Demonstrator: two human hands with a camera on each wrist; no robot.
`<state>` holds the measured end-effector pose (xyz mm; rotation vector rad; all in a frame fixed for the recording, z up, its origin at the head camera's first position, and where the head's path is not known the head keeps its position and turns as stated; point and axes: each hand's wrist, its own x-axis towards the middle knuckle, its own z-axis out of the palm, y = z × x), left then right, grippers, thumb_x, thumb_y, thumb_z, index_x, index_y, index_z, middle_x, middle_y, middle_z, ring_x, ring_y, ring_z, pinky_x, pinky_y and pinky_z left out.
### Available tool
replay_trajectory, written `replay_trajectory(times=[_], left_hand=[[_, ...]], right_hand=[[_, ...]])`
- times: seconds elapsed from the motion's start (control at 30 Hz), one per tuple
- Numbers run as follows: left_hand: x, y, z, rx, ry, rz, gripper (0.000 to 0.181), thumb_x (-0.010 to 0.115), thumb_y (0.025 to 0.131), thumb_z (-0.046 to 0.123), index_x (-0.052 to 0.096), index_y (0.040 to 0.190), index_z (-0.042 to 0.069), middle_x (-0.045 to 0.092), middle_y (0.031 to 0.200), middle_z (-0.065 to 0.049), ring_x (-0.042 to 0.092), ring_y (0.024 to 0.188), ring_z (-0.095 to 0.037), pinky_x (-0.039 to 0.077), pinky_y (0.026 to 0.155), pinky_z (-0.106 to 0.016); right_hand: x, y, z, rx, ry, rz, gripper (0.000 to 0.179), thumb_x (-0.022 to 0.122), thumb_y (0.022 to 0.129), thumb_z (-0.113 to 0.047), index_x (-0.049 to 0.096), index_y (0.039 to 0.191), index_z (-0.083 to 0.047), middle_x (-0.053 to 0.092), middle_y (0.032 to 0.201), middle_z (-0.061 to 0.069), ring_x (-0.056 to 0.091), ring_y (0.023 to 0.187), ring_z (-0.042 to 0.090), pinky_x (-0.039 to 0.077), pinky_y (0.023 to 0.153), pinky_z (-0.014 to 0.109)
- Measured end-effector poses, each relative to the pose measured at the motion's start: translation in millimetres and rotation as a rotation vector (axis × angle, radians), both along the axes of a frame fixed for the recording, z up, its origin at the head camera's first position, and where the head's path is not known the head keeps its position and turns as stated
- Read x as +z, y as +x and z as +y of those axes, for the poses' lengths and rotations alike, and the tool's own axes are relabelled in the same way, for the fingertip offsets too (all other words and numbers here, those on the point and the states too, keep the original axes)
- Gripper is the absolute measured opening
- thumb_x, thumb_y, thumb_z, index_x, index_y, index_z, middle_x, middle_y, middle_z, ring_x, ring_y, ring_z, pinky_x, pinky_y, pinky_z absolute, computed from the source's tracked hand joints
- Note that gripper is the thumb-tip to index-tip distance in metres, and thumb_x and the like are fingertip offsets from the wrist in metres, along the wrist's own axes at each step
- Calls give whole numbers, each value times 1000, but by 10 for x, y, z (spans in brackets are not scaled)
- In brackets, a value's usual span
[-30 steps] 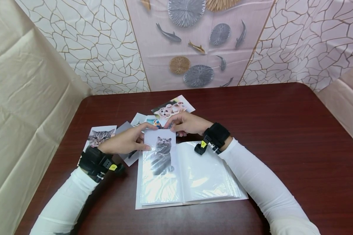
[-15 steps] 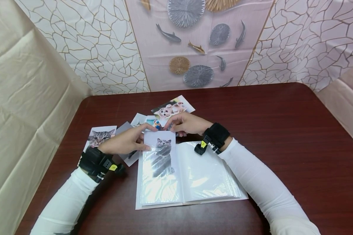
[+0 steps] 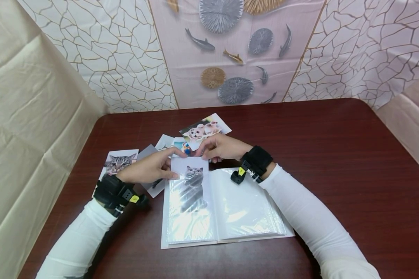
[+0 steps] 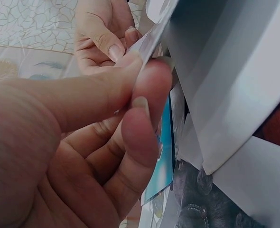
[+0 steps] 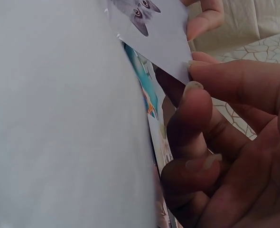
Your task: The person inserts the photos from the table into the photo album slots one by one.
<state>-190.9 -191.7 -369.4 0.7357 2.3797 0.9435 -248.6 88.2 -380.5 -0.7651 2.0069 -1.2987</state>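
A photo of a grey cat [image 3: 193,193] lies mostly inside the clear pocket of the left page of an open photo album [image 3: 244,209]; its top strip sticks out. My right hand [image 3: 227,146] pinches the photo's upper right corner between thumb and finger, as the right wrist view also shows. At the pocket's left edge, my left hand [image 3: 148,166] pinches the album page between thumb and fingers. Its index finger reaches along the photo's top edge. Whether it also holds the photo's edge is unclear. The album's right page shows a blank white pocket.
Behind the album lies a kitten photo [image 3: 202,130], overlapping others, including one with blue [image 3: 181,145]. A tabby cat photo [image 3: 120,162] lies left, partly behind my left wrist. A grey-edged photo [image 3: 146,151] sits under my left hand. The dark red table [image 3: 317,155] extends right.
The grey cat photo has slid slightly down into the pocket, so less of it sticks out. My right fingers moved down a little with it; my left hand stays nearly still.
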Motion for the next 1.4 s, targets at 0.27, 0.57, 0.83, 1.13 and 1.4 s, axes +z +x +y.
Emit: replay_trajectory(times=[0.27, 0.57, 0.83, 1.13, 1.4], left_hand=[[-11, -7, 4, -15, 7, 15, 56, 74, 93, 16, 49, 142, 20, 57, 71, -2, 48, 57, -14, 42, 54, -26], [-14, -13, -2, -29, 3, 15, 51, 74, 94, 18, 53, 140, 17, 51, 67, 0, 41, 53, -11, 37, 51, -25], [-26, -15, -4, -36, -5, 19, 47, 73, 94, 19, 56, 138, 17, 44, 64, 2, 39, 53, -10, 36, 51, -24], [-23, -11, -3, -41, -27, 42, 44, 71, 95, 20, 59, 138, 16, 45, 63, 3, 39, 54, -11, 36, 52, -24], [-24, -14, 1, -43, -20, 17, 42, 70, 96, 20, 60, 137, 16, 45, 64, 3, 38, 54, -11, 36, 53, -25]], right_hand=[[19, 15, 8, 21, 26, 23, 18, 64, 99, -8, 73, 114, -4, 66, 83, 6, 54, 65, 23, 45, 59, 28], [28, 10, -4, 46, 56, 50, 17, 64, 100, -14, 75, 110, -6, 68, 94, -1, 56, 66, 24, 43, 57, 25], [25, 20, -16, 55, 40, 34, 17, 64, 100, -15, 78, 106, -6, 67, 90, -2, 55, 63, 20, 40, 56, 24], [29, 26, -14, 84, 43, 49, 20, 62, 102, -16, 78, 104, -6, 67, 97, 1, 55, 62, 20, 39, 54, 23], [29, 33, -4, 90, 53, 40, 21, 60, 102, -16, 79, 104, -6, 67, 92, 2, 53, 63, 20, 34, 52, 24]])
